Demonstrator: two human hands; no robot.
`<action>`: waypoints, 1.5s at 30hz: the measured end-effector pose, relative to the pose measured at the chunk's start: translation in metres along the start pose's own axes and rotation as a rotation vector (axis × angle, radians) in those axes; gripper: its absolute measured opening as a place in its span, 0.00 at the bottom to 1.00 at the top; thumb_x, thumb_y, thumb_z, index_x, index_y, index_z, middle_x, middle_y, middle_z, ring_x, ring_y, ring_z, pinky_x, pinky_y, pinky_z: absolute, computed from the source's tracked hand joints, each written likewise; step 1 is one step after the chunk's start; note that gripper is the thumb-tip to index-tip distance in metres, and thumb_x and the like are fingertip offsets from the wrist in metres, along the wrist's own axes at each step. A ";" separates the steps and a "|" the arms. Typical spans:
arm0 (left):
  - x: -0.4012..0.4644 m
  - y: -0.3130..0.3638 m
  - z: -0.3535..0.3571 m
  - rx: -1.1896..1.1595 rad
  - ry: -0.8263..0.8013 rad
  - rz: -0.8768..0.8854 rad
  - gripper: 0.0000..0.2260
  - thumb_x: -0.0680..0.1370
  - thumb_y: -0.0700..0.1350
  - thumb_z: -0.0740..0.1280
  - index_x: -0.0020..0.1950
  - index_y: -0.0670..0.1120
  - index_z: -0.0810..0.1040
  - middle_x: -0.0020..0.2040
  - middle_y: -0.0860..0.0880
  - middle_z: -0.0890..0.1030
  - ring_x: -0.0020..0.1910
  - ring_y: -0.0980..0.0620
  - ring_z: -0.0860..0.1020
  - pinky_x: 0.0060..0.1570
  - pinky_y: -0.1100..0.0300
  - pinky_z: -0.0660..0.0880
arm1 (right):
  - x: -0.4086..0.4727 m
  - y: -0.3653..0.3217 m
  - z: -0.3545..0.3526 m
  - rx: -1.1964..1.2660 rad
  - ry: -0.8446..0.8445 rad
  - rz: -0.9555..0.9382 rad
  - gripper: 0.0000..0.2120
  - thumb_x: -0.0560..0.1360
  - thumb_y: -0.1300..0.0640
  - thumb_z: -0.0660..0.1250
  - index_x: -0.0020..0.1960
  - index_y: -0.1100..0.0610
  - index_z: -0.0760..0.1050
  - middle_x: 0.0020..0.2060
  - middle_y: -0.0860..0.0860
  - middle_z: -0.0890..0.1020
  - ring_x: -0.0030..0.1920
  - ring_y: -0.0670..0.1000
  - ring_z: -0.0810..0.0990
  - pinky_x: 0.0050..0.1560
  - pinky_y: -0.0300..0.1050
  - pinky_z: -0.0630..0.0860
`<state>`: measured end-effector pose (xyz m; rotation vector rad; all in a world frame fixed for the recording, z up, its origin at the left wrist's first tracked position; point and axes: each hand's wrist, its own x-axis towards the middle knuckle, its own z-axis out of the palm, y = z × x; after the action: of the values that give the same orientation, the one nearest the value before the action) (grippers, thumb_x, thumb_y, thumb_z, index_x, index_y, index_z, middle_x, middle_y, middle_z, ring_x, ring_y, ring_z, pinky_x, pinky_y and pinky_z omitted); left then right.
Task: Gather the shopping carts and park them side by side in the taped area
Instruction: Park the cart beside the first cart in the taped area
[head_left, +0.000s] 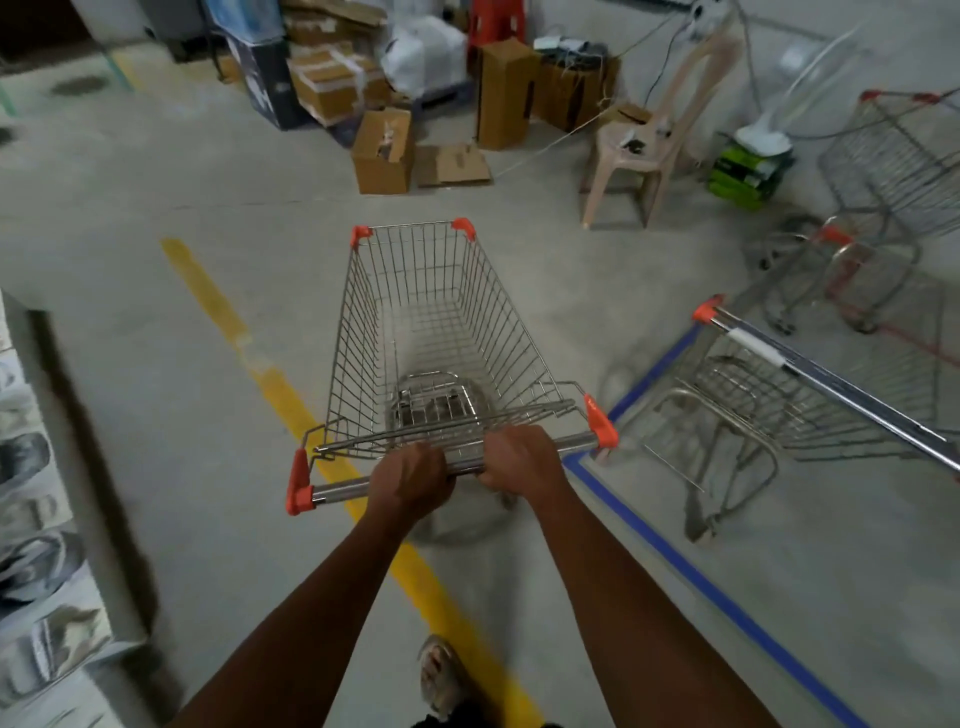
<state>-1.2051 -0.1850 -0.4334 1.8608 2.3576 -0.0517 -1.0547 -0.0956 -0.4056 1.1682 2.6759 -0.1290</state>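
Wire shopping cart (441, 332), orange corners

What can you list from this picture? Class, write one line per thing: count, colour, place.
held cart: one, silver wire with orange corners, centre, over the yellow line
parked cart: one, silver with orange corner, right, inside the blue tape
far carts: at least two, silver and orange, far right, blurred
yellow line: one, on the floor, left of centre
blue tape: one outline, floor, right
chair: one, beige plastic, top right
boxes: several, brown cardboard, top centre
stool: red, top centre
left hand: on the cart handle
right hand: on the cart handle
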 end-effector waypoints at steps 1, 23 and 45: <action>-0.007 0.002 0.001 -0.002 -0.004 0.015 0.14 0.77 0.55 0.64 0.45 0.45 0.81 0.42 0.45 0.84 0.40 0.41 0.84 0.34 0.54 0.76 | -0.011 -0.002 0.004 0.016 -0.004 0.020 0.12 0.71 0.46 0.71 0.47 0.54 0.81 0.42 0.53 0.85 0.44 0.55 0.84 0.48 0.49 0.80; -0.226 0.066 0.049 0.126 0.028 0.476 0.19 0.75 0.59 0.57 0.39 0.47 0.79 0.34 0.46 0.81 0.30 0.44 0.81 0.29 0.55 0.78 | -0.296 -0.075 0.085 0.144 0.060 0.392 0.13 0.71 0.46 0.67 0.48 0.53 0.82 0.45 0.53 0.85 0.47 0.58 0.85 0.49 0.48 0.78; -0.409 -0.020 0.033 0.266 -0.098 0.873 0.14 0.68 0.56 0.66 0.40 0.47 0.84 0.37 0.46 0.84 0.36 0.44 0.83 0.35 0.57 0.78 | -0.450 -0.307 0.125 0.170 0.033 0.847 0.23 0.74 0.36 0.64 0.53 0.55 0.81 0.50 0.54 0.85 0.51 0.58 0.84 0.50 0.48 0.77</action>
<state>-1.1289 -0.5883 -0.4141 2.7551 1.3478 -0.3587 -0.9619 -0.6468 -0.4239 2.2389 1.9898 -0.1915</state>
